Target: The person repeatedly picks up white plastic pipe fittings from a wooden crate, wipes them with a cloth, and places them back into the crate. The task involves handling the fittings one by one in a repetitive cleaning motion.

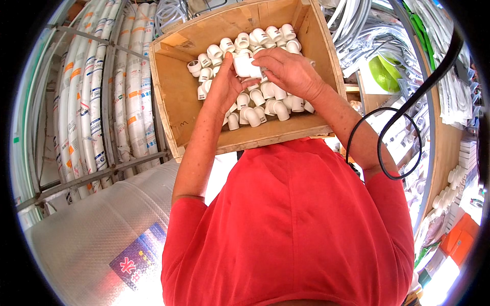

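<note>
A white plastic pipe elbow [244, 66] is held between my two hands over a wooden box [252, 143]. My left hand [226, 82] has its thumb up along the elbow's left side and its fingers beneath it. The fingertips of my right hand [293, 72] are bent against the elbow's right end. Below both hands, the box holds many more white pipe elbows [250, 116], arranged in rough rows. Most stand with an opening facing down or towards me, and several bear small dark print. My hands and forearms hide part of the pile.
Long wrapped plastic pipes [134, 88] stand in a metal rack [105, 170] on the left. Beneath it is a large roll in clear plastic wrap [88, 214]. Coiled hoses [352, 23] and bagged goods crowd the right. A black cord [415, 91] loops near my right forearm.
</note>
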`<state>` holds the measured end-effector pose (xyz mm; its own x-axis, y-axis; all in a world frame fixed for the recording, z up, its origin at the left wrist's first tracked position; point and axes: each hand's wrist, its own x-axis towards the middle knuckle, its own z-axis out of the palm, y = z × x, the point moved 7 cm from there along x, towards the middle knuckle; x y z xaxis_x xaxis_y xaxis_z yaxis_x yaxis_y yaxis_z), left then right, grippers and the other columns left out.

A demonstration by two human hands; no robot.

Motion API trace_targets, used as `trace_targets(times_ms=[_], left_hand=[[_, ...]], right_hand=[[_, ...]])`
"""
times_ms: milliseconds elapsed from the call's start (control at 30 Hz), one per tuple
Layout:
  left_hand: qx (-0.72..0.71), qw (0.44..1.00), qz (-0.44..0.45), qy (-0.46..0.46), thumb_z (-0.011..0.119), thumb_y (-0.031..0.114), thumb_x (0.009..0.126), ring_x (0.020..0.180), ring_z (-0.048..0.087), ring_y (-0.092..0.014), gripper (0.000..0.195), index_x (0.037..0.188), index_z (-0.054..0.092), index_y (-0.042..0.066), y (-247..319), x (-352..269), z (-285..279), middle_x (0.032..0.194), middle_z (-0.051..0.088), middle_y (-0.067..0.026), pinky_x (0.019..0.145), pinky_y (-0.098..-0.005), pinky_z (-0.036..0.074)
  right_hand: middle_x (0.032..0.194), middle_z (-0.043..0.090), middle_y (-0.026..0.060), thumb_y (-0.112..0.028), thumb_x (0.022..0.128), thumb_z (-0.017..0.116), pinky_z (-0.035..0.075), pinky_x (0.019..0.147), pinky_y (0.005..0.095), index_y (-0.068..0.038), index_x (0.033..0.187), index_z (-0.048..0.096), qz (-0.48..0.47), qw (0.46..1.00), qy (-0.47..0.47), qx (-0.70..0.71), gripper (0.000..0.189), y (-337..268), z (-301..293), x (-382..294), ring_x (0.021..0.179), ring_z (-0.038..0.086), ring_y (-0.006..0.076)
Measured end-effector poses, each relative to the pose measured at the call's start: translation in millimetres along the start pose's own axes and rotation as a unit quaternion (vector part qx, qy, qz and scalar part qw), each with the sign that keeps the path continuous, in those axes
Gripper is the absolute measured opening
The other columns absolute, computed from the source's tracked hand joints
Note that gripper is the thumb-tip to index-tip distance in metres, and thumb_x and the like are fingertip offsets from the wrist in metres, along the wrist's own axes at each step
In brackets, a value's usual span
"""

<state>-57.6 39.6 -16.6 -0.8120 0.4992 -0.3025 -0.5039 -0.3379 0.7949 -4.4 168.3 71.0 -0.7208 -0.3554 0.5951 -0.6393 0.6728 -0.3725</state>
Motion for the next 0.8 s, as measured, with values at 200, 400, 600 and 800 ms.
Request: trace_targets(times_ms=[200, 400, 600, 800], left_hand=[[0.028, 0.994, -0.060, -0.082, 0.036, 0.047, 0.094, 0.075, 0.061, -0.021, 0.050, 0.114, 0.050, 0.004, -3, -3, -4, 0.103, 0.060, -0.0110, 0.058, -0.0331, 0.051], [0.037, 0.997, 0.028, -0.063, 0.051, 0.022, 0.089, 0.082, 0.058, -0.017, 0.044, 0.129, 0.045, 0.005, 15, -11, 9, 0.106, 0.058, -0.0090, 0.065, -0.0288, 0.050], [0.122, 0.982, 0.128, -0.063, 0.055, 0.009, 0.086, 0.099, 0.054, -0.015, 0.044, 0.130, 0.046, 0.008, 29, -18, 20, 0.121, 0.053, -0.0065, 0.078, -0.0297, 0.047], [0.064, 0.994, 0.071, -0.049, 0.051, 0.000, 0.086, 0.106, 0.051, -0.013, 0.043, 0.127, 0.048, 0.008, 25, -15, 13, 0.117, 0.056, -0.0050, 0.084, -0.0285, 0.045]], right_hand=[[0.102, 0.059, 0.0040, -0.007, 0.074, 0.062, 0.052, 0.075, 0.0331, -0.009, 0.100, 0.057, -0.003, 1.000, 0.001, -0.005, 0.026, -1, -3, 2, 0.091, 0.059, 0.0251], [0.104, 0.057, 0.0094, -0.009, 0.075, 0.064, 0.049, 0.077, 0.0335, -0.008, 0.107, 0.055, 0.151, 0.980, 0.028, 0.123, 0.034, 28, 2, -6, 0.091, 0.058, 0.0279], [0.103, 0.057, 0.0107, -0.006, 0.076, 0.062, 0.048, 0.080, 0.0317, -0.009, 0.111, 0.056, 0.209, 0.960, 0.037, 0.184, 0.035, 40, 7, -9, 0.091, 0.058, 0.0250], [0.106, 0.059, 0.0060, -0.002, 0.078, 0.061, 0.048, 0.082, 0.0292, -0.011, 0.116, 0.056, 0.195, 0.959, -0.020, 0.206, 0.039, 38, 15, -9, 0.095, 0.058, 0.0186]])
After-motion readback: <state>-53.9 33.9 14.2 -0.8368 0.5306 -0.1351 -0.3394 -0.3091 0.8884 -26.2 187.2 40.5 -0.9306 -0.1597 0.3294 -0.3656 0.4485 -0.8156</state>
